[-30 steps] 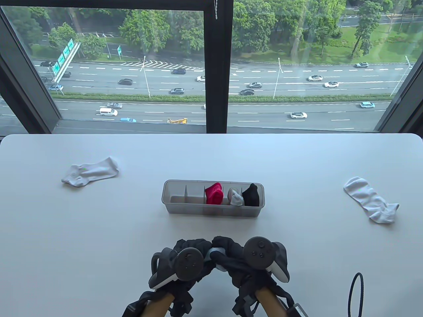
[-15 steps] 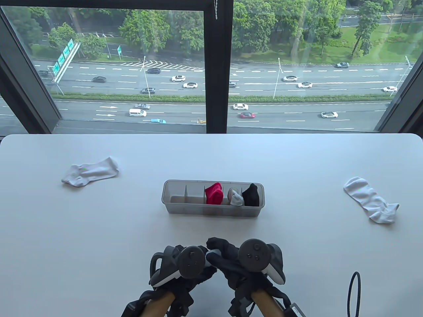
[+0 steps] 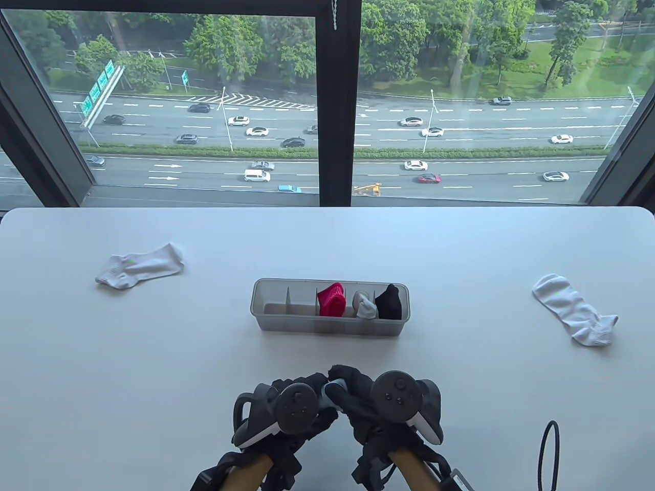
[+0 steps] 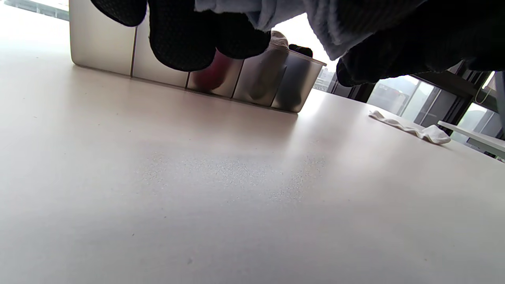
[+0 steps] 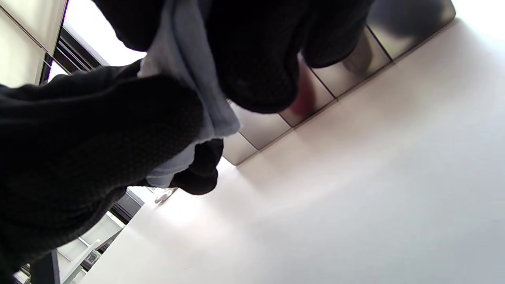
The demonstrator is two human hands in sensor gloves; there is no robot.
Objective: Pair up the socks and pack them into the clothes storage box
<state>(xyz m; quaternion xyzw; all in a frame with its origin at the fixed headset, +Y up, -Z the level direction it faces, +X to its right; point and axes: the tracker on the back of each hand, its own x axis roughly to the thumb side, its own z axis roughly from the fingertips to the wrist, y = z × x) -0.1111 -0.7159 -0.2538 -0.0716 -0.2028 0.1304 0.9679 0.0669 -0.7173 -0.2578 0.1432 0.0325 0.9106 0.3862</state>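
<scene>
Pale-blue sock bundle [image 5: 185, 79]: pinched between left hand [image 3: 286, 409] and right hand [image 3: 368, 404], above tabletop [image 3: 153, 358]. Storage box [image 3: 286, 319] just beyond fingertips. Advice: tuck tight, then seat in a vacant compartment.

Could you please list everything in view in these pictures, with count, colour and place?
table: one, white, in front of the window.
storage box: one, translucent grey with dividers, at the table's middle.
red sock bundle: one, in a middle compartment of the box.
grey-white sock bundle: one, in the compartment to the red one's right.
black sock bundle: one, in the rightmost compartment.
loose white socks: two, one far left, one far right, both flat on the table.
light blue sock: at least one, held between both hands above the table.
black cable: one, at the near right edge.
window: one, dark-framed, showing a road and trees.
left hand: black glove, gripping the blue sock.
right hand: black glove, gripping it too.
</scene>
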